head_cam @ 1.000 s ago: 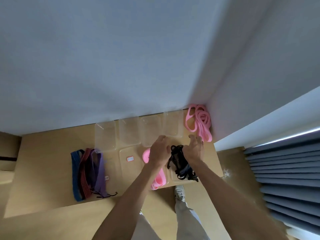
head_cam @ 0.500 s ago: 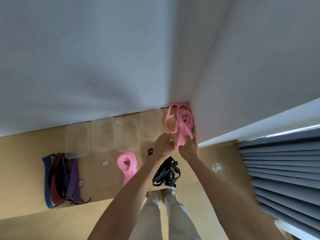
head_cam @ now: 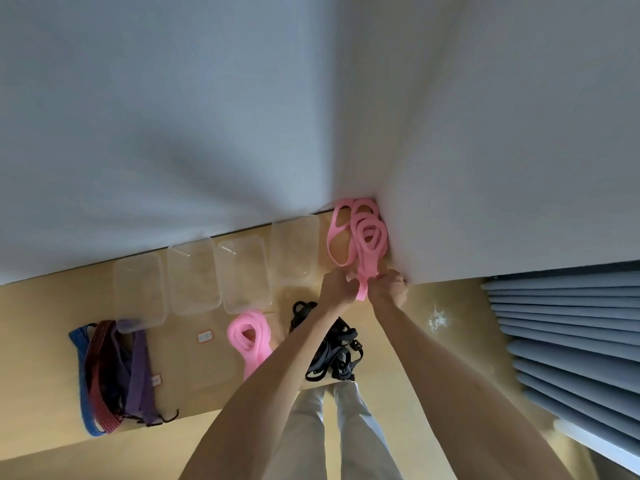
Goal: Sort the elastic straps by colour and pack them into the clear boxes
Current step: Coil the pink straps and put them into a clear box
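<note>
Leftward, the clear boxes (head_cam: 242,273) line the far tabletop (head_cam: 45,341). Beside them my left hand (head_cam: 337,289) and right hand (head_cam: 388,289) both pinch the near end of the pink straps (head_cam: 363,237) in the far right corner. They look light, soft and stretchy, best gathered as a bunch.

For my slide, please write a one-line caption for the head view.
Both hands, left hand and right hand, grip the pink straps in the table corner, beside four clear boxes.
</note>
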